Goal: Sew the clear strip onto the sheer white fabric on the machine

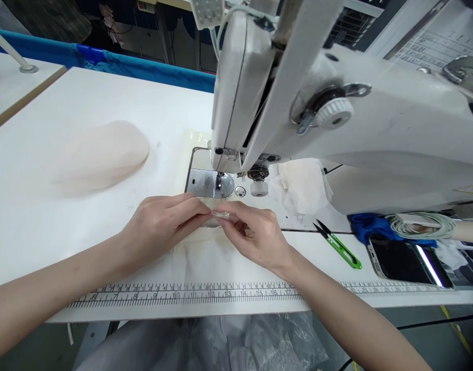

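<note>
Two hands [159, 224] [257, 234], one strip [221, 214], one sewing machine [375, 126]

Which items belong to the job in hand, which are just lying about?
Likely in the job: small translucent piece between left hand and right hand; sewing machine; rounded pale fabric; green snips.
Probably just lying about: phone; coiled cable; blue cloth.

Ruler scale [193, 294], printed along table edge [174, 310]: we read 7, 8, 12, 13, 15, 16. Paper sheet [433, 49]: print too small.
</note>
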A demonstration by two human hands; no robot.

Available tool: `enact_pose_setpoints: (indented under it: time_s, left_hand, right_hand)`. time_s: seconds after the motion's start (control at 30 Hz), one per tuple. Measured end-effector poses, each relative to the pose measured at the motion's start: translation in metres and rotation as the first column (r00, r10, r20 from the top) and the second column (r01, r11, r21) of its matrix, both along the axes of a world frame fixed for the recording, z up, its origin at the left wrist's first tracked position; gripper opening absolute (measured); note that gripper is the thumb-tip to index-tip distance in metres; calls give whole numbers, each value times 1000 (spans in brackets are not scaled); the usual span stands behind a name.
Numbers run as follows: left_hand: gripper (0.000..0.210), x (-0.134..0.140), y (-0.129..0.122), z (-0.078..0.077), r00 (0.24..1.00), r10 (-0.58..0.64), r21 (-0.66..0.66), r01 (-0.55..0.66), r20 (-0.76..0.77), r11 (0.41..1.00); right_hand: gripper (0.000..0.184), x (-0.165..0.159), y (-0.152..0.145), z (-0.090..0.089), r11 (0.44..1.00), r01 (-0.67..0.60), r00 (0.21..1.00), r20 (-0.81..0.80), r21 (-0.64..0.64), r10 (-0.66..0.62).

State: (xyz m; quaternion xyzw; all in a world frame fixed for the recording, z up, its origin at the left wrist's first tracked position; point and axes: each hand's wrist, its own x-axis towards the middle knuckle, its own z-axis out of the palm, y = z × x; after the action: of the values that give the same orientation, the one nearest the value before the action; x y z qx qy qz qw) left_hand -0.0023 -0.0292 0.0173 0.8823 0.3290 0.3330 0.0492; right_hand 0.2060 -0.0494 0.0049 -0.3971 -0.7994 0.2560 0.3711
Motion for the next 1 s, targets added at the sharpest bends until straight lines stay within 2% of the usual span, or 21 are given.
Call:
enact_pose_setpoints:
  time_s: [0.17,0.33,0.47,0.67,0.87,1.0]
  left_hand:
    - [12,-1,-1,-1,999,14,77,-11,-45,997]
    - [9,-3,1,-4,998,4,142,5,-63,990]
    - [5,-5,2,-6,996,-4,194,21,-85,981]
    - [3,-6,3,-6,994,-20,241,45,-104,969]
    - [5,-7,3,-7,994,-27,264,56,-110,963]
    - [10,-7,4,-7,994,-16,338,52,-108,940]
  right_hand:
    - [24,1,-1,-2,1000,22,1000,-4,-22,-22]
    - [17,1,0,-3,999,-20,1000,-17,31,20]
    - [12,1,-1,-3,1000,-2,1000,14,9,2]
    - [27,1,-1,-4,996,-22,1000,25,88,20]
    - [22,1,-1,-3,997,-6,998,57,74,2]
    - [30,1,-1,-2,994,-35,998,58,103,29]
